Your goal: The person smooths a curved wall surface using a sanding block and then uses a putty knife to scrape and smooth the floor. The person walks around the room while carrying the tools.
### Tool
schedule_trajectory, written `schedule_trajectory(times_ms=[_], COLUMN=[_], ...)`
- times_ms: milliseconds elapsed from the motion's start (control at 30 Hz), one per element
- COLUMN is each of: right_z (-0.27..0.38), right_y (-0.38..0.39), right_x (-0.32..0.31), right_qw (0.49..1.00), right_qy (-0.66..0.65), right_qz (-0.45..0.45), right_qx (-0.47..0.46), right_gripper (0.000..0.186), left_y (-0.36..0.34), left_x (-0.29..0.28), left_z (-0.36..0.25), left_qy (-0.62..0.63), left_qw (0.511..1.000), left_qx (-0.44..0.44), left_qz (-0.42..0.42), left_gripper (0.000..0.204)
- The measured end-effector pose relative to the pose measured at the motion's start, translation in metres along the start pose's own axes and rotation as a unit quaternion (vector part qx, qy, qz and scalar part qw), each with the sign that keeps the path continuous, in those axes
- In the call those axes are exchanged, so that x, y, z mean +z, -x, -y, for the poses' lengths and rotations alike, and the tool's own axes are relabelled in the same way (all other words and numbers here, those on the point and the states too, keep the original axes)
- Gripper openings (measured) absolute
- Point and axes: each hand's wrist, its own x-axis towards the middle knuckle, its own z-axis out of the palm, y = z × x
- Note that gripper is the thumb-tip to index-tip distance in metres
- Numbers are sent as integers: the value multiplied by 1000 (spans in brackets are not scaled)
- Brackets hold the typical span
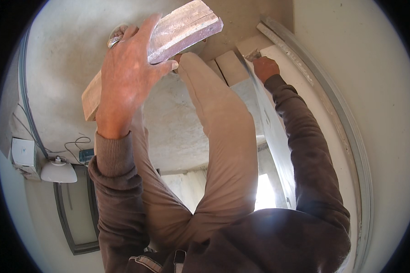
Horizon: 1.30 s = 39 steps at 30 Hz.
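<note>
My left hand [127,75] is closed over a thick length of wood [187,27], with the thumb along its near edge and the fingers over the far side. The wood lies aslant, its pale, worn end up to the right and its other end below my wrist on the left. A ring shows on one finger. Farther right, my right hand [266,69] makes a fist beside a pale panel [281,61]. A small greyish piece [253,55] juts from that fist; its kind I cannot make out.
A long grey metal channel [323,86] curves along the right wall [373,82]. Pale blocks [232,68] sit beyond my right knee. At left are a white lampshade [59,172], a white box [25,154], loose cables [75,143] and a dark-framed panel [79,209]. My legs are spread below.
</note>
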Motion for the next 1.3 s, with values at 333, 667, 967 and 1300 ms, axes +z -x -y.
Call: schedule_trajectory(times_ms=[333, 667, 967, 1300], right_z=[6, 13, 6, 1], right_y=[4, -2, 0, -6], right_x=[1, 20, -11, 11], right_qw=[1000, 1000, 999, 1000], right_qy=[13, -5, -8, 10], right_qz=[-9, 17, 28, 8], right_qx=[0, 20, 23, 2], right_gripper=[18, 19, 19, 18], left_y=[0, -1, -1, -2], left_x=[3, 4, 4, 4], left_z=[0, -1, 0, -2], left_qy=[12, -6, -15, -19], left_qw=[1000, 1000, 1000, 1000], left_qx=[-2, 7, 5, 16], left_qz=[1, 1, 1, 0], left_gripper=[75, 74, 73, 74])
